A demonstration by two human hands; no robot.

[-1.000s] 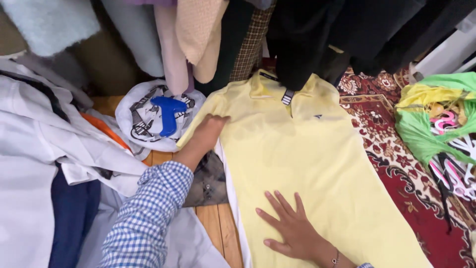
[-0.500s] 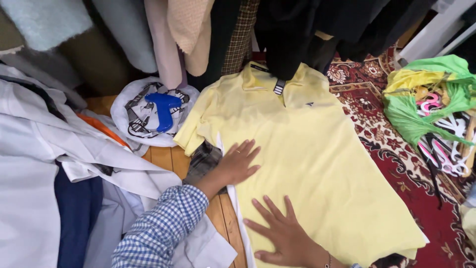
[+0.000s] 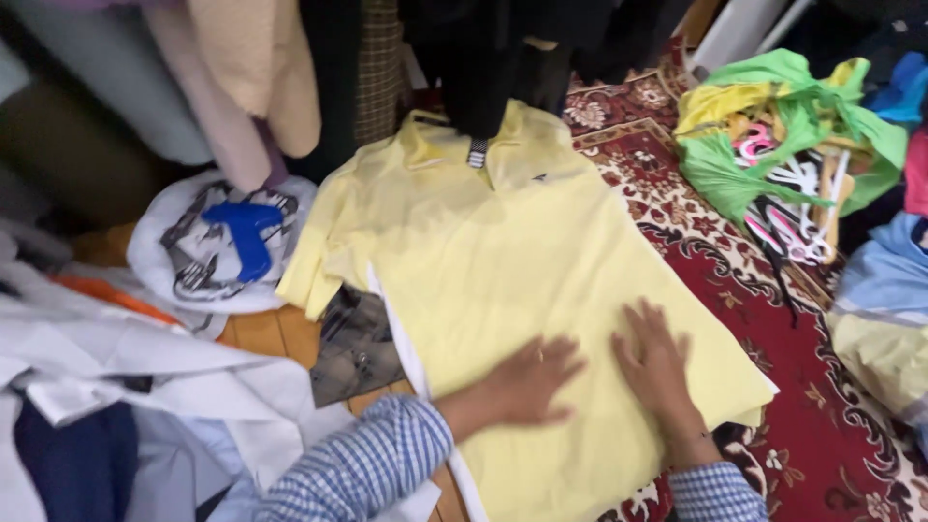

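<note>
Fingers (image 3: 556, 360) of both hands are being spread flat on the yellow polo shirt (image 3: 503, 261), which is being smoothed on the red carpet (image 3: 822, 425). Sleeves are apparently not yet being folded; the right one is hidden.

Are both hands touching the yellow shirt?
Touching. The head view shows the left hand and right hand lying flat, palms down, on the yellow shirt.
</note>
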